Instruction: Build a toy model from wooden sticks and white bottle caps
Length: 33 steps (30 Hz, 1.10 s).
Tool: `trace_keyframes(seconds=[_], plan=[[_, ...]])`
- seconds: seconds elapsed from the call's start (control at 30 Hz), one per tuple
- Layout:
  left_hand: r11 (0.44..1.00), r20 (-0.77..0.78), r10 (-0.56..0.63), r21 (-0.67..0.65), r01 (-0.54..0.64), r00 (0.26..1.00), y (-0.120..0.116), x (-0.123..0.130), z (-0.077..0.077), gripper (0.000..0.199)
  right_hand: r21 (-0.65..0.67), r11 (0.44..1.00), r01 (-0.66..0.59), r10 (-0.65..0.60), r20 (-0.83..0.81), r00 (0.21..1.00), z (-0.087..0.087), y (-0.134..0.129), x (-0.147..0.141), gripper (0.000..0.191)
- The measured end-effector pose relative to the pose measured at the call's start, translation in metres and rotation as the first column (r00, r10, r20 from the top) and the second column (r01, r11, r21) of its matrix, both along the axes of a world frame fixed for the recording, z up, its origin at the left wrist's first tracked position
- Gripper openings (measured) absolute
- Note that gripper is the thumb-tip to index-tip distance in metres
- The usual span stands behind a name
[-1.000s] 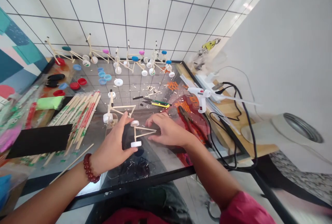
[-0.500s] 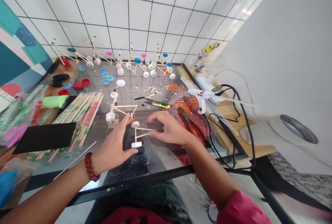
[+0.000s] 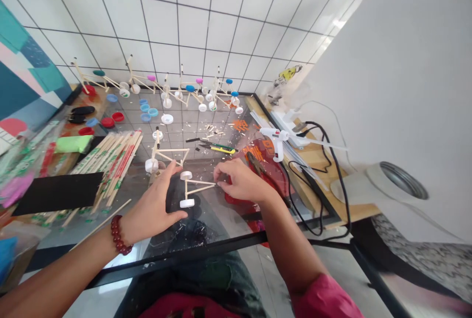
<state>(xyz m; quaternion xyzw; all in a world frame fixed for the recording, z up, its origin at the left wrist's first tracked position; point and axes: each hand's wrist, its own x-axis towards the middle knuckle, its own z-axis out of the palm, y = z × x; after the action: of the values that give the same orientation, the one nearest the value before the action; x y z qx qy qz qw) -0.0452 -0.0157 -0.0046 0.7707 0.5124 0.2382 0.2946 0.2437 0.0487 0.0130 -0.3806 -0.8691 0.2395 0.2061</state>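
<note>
A small wooden-stick frame point(image 3: 198, 189) with two white bottle-cap wheels lies on the glass tabletop between my hands. Its sticks converge to a point on the right, where the thumb and forefinger of my right hand point(image 3: 239, 180) pinch together at the tip. My left hand point(image 3: 151, 208), wearing a beaded bracelet, is open to the left of the wheels, thumb and fingers spread around that end without gripping it. Just beyond my left fingertips stands another stick frame point(image 3: 171, 151) with white cap wheels and a dark-tipped upright.
Finished stick tricycles point(image 3: 190, 88) line the back by the tiled wall. Left are bundled sticks point(image 3: 114, 160), black sheet point(image 3: 59, 192) and coloured caps point(image 3: 107, 122). A yellow cutter point(image 3: 222, 149), pliers point(image 3: 258, 165) and a corded white glue gun point(image 3: 276, 141) lie right, amid wood scraps.
My right hand has drawn back rightwards along the sticks, its fingertips closing at the tip. The left hand has barely moved, and the view has shifted slightly.
</note>
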Motion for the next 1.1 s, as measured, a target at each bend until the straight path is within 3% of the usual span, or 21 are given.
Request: trace_keyframes(seconds=[0.37,0.5,0.63,0.73,0.83,0.9,0.97,1.03,1.1], plan=[[1.000,-0.005,0.015,-0.023,-0.015,1.000,-0.001,0.000,-0.002,0.121,-0.014,1.000,-0.007,0.007,0.000,1.000,-0.004,-0.001,-0.002,0.021],[0.998,0.003,0.026,-0.056,-0.026,1.000,-0.001,0.001,0.003,0.120,0.139,0.984,0.115,-0.110,-0.045,0.993,-0.003,0.002,0.000,0.017],[0.998,0.001,0.031,-0.062,-0.031,1.000,-0.001,0.002,0.006,0.121,0.371,0.894,0.251,-0.239,-0.080,0.968,-0.003,0.005,0.001,0.018],[0.999,-0.005,0.022,-0.043,-0.022,1.000,-0.004,-0.001,0.003,0.118,0.466,0.835,0.292,-0.276,-0.104,0.955,-0.005,0.006,0.002,0.017],[0.998,0.008,0.019,0.056,-0.020,1.000,-0.010,-0.006,-0.001,0.112,0.511,0.802,0.310,-0.290,-0.120,0.949,-0.007,0.007,0.002,0.017],[0.981,0.035,0.043,0.188,-0.049,0.998,-0.015,-0.010,0.000,0.097,0.526,0.789,0.318,-0.294,-0.131,0.947,-0.008,0.007,0.001,0.016],[0.917,0.085,0.035,0.393,-0.066,0.996,-0.017,-0.016,0.007,0.079,0.540,0.775,0.327,-0.292,-0.153,0.944,-0.009,0.008,0.001,0.015],[0.806,0.135,0.017,0.584,-0.094,0.991,-0.015,-0.023,0.019,0.068,0.549,0.766,0.334,-0.284,-0.177,0.942,-0.010,0.008,0.000,0.013],[0.739,0.199,0.097,0.642,-0.205,0.975,-0.007,-0.029,0.032,0.062,0.549,0.766,0.334,-0.277,-0.187,0.943,-0.012,0.009,0.000,0.012]])
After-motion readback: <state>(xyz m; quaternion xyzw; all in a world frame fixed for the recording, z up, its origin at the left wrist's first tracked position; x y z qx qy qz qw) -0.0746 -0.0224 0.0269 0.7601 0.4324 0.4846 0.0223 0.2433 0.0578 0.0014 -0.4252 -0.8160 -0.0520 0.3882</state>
